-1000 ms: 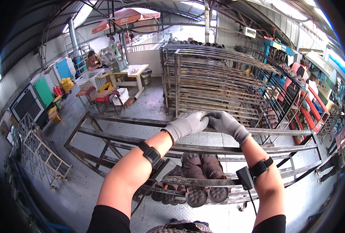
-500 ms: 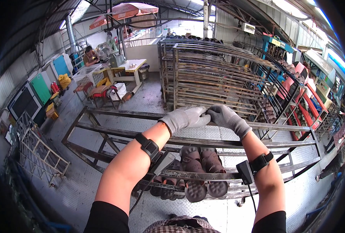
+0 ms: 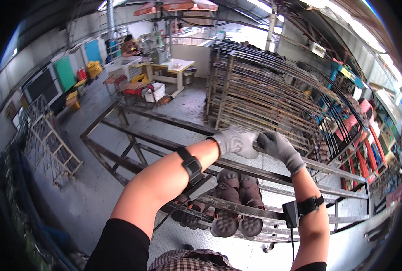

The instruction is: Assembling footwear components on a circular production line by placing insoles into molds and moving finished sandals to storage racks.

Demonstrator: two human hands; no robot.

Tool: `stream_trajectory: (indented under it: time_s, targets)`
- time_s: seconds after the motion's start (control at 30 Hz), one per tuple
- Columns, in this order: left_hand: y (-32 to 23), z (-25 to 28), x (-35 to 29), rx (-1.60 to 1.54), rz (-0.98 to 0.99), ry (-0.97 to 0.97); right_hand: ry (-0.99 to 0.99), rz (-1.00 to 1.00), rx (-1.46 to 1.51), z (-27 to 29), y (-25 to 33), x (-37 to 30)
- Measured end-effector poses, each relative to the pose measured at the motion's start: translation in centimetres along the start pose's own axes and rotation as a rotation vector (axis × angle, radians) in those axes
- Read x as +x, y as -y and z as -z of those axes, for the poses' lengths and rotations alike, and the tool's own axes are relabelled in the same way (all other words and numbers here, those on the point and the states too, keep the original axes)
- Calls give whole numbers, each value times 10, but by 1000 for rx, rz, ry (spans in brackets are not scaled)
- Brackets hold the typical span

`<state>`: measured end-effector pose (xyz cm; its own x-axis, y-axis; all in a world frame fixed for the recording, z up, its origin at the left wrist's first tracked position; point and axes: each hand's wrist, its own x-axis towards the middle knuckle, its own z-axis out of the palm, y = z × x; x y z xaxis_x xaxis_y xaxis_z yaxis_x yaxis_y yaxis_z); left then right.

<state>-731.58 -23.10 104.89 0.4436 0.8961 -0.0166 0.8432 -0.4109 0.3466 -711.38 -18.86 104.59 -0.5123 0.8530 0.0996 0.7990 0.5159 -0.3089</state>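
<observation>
Both of my hands wear grey gloves and are close together at the far top rail of a long dark metal rack (image 3: 165,118). My left hand (image 3: 238,141) lies over the rail, its fingers bent around it and pointing right. Just to its right, my right hand (image 3: 277,147) has its fingers curled down over the same rail. Beneath my wrists, dark brown shoes (image 3: 228,198) with knobbly ends rest in the rack. More dark shoes (image 3: 193,212) sit lower to the left, partly hidden by my left forearm and a bar.
Beyond stands a tall many-barred rack (image 3: 264,90). At far left is a light metal frame (image 3: 56,144). A white table (image 3: 176,65) and a seated person (image 3: 129,47) are at the back left. Red-framed equipment (image 3: 377,144) stands on the right.
The view has shifted and tilted, so the rack now slants down to the right. My hands stay on the rail, showing slightly farther right and lower, with a little more gap between them.
</observation>
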Motion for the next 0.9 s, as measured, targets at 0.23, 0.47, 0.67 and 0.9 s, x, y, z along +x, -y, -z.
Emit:
stream_trajectory:
  time_s: [0.23, 0.47, 0.67, 0.9]
  targets:
    - [0, 1, -5, -72, -12, 8, -29, -17, 23, 2, 5, -1]
    - [9, -8, 2, -118, -61, -65, -47, 128, -73, -7, -11, 8]
    - [7, -8, -2, -112, -27, -96, -57, 115, -95, -3, 3, 2]
    - [2, 2, -11, -112, -17, -24, -53, 248, -145, 0, 4, -1]
